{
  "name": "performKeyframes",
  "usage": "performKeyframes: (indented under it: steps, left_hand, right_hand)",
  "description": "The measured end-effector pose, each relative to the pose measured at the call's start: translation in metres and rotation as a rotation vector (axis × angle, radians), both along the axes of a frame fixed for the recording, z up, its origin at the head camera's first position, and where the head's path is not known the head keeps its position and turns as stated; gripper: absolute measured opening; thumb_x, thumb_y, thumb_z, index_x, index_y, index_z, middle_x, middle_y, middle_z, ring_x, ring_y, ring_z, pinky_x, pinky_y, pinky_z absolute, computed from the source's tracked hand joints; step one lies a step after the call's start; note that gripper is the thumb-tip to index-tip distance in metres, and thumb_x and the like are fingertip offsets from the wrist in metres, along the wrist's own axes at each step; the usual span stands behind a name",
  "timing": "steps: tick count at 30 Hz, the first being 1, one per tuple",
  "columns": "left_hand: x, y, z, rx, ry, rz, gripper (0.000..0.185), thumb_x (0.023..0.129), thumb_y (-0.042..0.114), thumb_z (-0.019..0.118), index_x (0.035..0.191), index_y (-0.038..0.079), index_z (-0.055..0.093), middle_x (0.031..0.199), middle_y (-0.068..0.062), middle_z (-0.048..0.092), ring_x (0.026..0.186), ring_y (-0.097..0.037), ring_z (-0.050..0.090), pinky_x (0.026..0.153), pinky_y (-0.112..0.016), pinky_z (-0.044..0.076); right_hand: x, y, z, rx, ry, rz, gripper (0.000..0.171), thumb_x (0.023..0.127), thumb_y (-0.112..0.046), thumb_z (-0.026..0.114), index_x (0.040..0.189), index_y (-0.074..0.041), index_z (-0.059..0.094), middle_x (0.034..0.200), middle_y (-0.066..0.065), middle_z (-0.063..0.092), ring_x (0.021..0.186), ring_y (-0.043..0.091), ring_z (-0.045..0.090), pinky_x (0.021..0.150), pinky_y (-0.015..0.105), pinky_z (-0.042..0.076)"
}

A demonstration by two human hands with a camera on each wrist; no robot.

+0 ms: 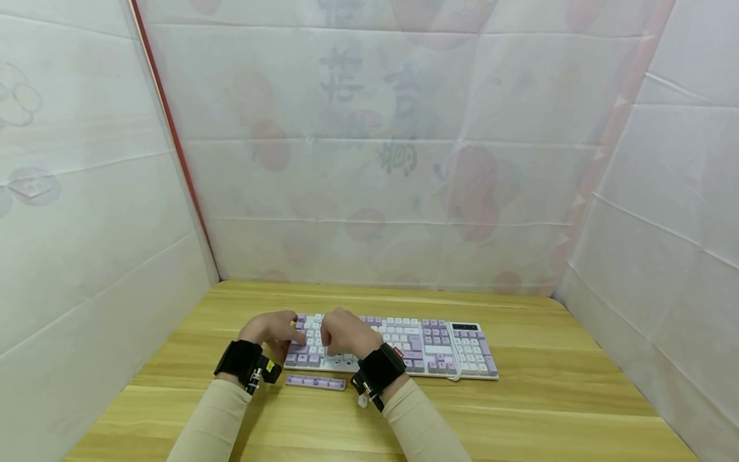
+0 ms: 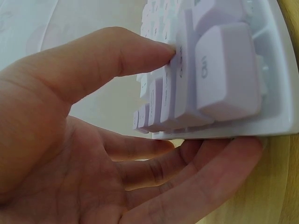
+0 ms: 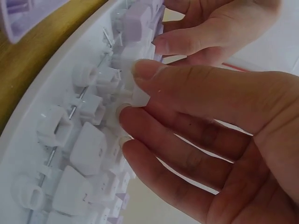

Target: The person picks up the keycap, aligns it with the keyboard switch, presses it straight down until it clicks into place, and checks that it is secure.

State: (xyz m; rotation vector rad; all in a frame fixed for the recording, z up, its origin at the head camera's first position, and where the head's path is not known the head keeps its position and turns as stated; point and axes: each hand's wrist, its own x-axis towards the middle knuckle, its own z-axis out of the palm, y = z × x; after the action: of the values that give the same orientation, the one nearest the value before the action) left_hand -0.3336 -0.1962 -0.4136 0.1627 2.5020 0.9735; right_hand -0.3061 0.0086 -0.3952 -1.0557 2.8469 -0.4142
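wooden table (image 1: 519, 410), white sheeted walls (image 1: 86, 244) (faint printed patterns)

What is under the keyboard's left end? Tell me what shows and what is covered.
The left hand has its fingers under the keyboard edge, thumb pressing a key from above. Beyond that lies the wooden table. The keyboard hides the surface directly beneath it.

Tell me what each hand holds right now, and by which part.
The left hand grips the keyboard by its left end, thumb on keys, fingers beneath. The right hand pinches a small white piece over the exposed switches.
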Motion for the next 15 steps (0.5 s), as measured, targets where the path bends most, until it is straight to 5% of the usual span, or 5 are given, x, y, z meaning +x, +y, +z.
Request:
performKeyframes:
  steps: [15]
  left_hand:
    - [0.0,0.0006,-0.0005,0.028,-0.028,0.019,0.067,0.081,0.019,0.071,0.136,-0.002,0.039,0.1,-0.014,0.061,0.082,-0.023,0.065,0.065,-0.04,0.059]
  right_hand:
    - [-0.0002,-0.0001,-0.0024,-0.001,-0.008,-0.006,0.013,0.074,-0.008,0.08,0.078,-0.018,0.072,0.076,-0.008,0.064,0.065,0.003,0.054,0.058,0.017,0.047]
